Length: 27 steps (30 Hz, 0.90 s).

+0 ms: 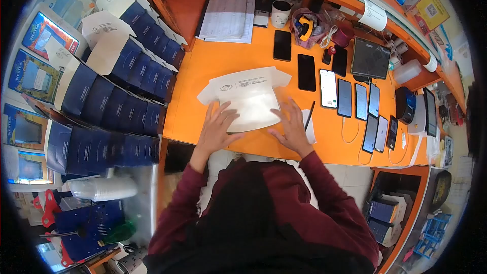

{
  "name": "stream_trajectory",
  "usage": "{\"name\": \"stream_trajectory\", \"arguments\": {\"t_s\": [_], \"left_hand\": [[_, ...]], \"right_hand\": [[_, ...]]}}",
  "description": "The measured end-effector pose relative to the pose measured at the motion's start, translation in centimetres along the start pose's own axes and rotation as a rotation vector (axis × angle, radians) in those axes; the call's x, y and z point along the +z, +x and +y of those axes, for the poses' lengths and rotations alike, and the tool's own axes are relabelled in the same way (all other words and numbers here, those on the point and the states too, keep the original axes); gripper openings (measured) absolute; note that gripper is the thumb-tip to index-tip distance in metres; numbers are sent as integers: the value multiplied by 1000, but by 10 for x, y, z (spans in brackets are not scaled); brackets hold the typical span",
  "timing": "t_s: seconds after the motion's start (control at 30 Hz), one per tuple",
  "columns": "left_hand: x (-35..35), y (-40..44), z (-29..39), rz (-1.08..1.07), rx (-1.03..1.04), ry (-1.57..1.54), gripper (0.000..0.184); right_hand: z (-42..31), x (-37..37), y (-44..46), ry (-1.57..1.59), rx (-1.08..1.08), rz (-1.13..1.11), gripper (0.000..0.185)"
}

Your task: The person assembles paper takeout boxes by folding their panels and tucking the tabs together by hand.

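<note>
A white cardboard carton piece (248, 102) lies on the orange desk in front of me, with small black print on its wide upper flap. My left hand (218, 126) is at its lower left edge, fingers spread, the fingertips over or against the card. At the lower right side is my right hand (292, 128), its fingers also apart, with the fingertips close to the card's edge. Whether either hand presses on it I cannot tell. Beside the right hand lie a dark pen (309, 115) and a white slip of paper (311, 133).
Rows of dark blue cartons (104, 99) with white printed flaps stand on the left. Several phones (328, 88) lie on the desk's right half, some with cables. Papers (227, 16), a patterned cup (280, 14) and a dark square device (371, 57) are at the back.
</note>
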State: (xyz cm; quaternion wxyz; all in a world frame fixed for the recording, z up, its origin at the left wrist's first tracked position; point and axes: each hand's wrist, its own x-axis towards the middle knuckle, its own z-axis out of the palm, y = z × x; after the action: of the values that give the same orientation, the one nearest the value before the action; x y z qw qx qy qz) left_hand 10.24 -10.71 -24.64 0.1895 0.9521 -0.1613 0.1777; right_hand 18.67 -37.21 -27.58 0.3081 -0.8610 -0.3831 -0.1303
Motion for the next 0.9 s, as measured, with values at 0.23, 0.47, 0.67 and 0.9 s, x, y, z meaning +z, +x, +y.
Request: {"name": "stream_trajectory", "arguments": {"t_s": [0.23,0.47,0.67,0.9], "left_hand": [[33,-43,-33,-203,38,61,26],[37,-42,-34,-161,28,-23,23],[19,-37,-21,-62,-4,-39,25],[57,1,-1,412,-764,-277,26]], "right_hand": [[55,17,9,-188,-531,-298,15],[57,20,12,-97,-557,-221,13],[44,6,12,44,-376,-182,19],[30,31,40,227,375,78,36]]}}
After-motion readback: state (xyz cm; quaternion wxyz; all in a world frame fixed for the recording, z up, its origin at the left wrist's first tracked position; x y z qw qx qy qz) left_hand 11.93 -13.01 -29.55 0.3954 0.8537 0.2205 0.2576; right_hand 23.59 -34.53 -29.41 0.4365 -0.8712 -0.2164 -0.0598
